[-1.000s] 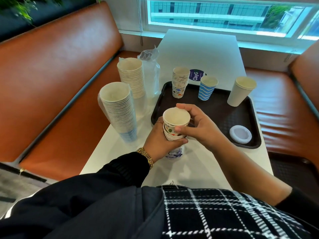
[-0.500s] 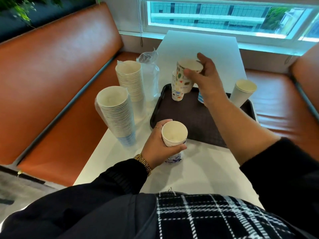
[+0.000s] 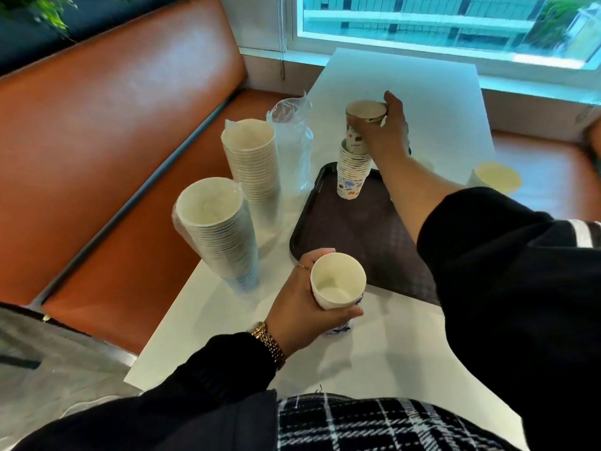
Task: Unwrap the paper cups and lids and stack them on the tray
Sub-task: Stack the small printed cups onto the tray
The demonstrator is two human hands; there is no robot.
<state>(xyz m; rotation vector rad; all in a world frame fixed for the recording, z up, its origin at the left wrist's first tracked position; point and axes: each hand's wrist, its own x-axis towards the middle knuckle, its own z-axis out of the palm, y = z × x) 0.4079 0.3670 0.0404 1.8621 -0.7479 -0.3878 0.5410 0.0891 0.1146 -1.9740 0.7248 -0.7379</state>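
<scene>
right hand (image 3: 383,131) grip is curled round a printed paper cup (image 3: 361,129), fingers wrapped at its rim and side, cup tilted slightly and its base seated in the top of the printed cup stack (image 3: 352,175). that stack stands just below the grip, on the far left corner of the dark tray (image 3: 344,229). left hand (image 3: 300,309) grip is closed round a short stack of nested cups (image 3: 338,281), thumb in front, fingers behind, held over the white bench (image 3: 374,356) just nearer than the tray's near edge; top cup's inside is plain white.

writing: none readable. cups under the right grip show small coloured drawings only; blue print at the bottom of the left-hand stack is half hidden by the thumb.

left of the left grip, two tall stacks w/ clear wrap round them: near tall stack (image 3: 216,229) and far tall stack (image 3: 253,157). beyond those, an empty clear plastic sleeve (image 3: 291,141) stands crumpled. right of the right grip, a pale cup (image 3: 496,177) is partly cut off by the sleeve of the right arm, which also covers much of the tray. a gold watch (image 3: 268,341) sits on the left wrist. orange seat (image 3: 113,125) runs alongside the bench.
</scene>
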